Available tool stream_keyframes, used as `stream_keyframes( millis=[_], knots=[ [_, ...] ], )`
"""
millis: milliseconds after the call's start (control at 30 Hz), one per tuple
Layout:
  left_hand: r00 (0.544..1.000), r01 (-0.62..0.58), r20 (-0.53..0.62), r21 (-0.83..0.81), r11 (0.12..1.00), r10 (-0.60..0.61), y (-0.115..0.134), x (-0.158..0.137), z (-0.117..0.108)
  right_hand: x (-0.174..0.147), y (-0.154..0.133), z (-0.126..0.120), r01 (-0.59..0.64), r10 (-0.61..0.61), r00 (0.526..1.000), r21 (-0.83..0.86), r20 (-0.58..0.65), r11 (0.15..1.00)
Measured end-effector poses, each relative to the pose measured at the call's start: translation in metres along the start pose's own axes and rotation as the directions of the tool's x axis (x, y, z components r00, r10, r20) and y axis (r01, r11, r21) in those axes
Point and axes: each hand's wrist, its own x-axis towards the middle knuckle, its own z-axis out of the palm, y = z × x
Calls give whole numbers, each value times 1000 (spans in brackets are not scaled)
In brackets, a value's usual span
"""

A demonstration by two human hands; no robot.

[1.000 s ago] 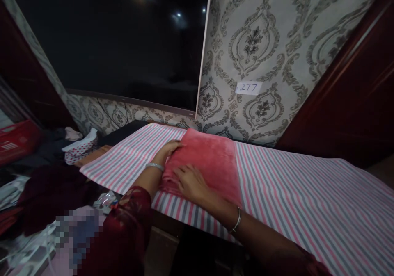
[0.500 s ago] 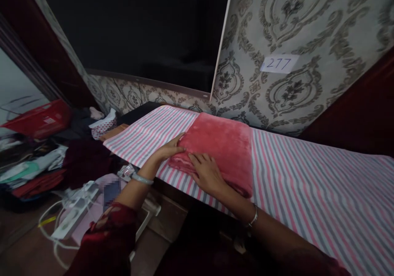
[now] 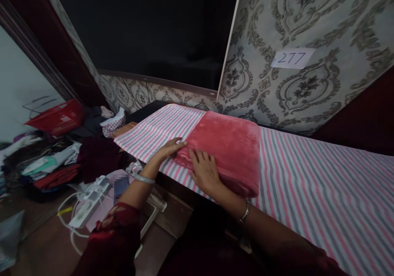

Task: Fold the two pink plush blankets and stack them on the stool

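A folded pink fleece blanket (image 3: 229, 149) lies on a surface covered with a pink, grey and white striped sheet (image 3: 308, 185). My left hand (image 3: 170, 147) rests flat against the blanket's left edge, fingers touching the fold. My right hand (image 3: 205, 171) lies palm down on the blanket's near corner, fingers spread. Neither hand grips anything. Both wrists wear silver bangles, and dark red sleeves cover my arms.
A patterned wall carries a paper label reading 277 (image 3: 292, 58) beside a large dark panel (image 3: 147, 30). To the left lie piled clothes (image 3: 61, 161), a red basket (image 3: 58, 118) and a white power strip with cables (image 3: 89, 198) on the floor.
The view has swung left and down, so the floor clutter shows more. My hands have slid toward the blanket's near left corner. The blanket stays folded in place.
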Motion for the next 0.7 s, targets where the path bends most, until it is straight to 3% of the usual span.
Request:
stream_keyframes(
  millis=[200,367,433,500,567,633,700],
  knots=[
    [998,-56,23,-226,972,62,3,3,18,15,-15,10,-34,39,993,48,-109,998],
    [965,-117,138,-526,842,221,21,2,21,35,-2,-6,-69,86,975,91,-206,994],
    [957,-161,133,-491,856,257,26,1,16,38,13,-26,-53,88,962,137,-260,989],
    [935,-317,55,-309,897,349,26,0,11,36,32,-52,4,71,936,213,-344,977],
    [835,-549,-38,29,836,549,21,1,11,28,53,-83,96,49,891,292,-451,951],
    [669,-685,-14,377,624,743,16,4,16,12,74,-116,171,52,846,363,-531,916],
    [555,-699,94,592,402,827,14,7,26,-12,92,-149,207,72,822,414,-565,886]
  ],
)
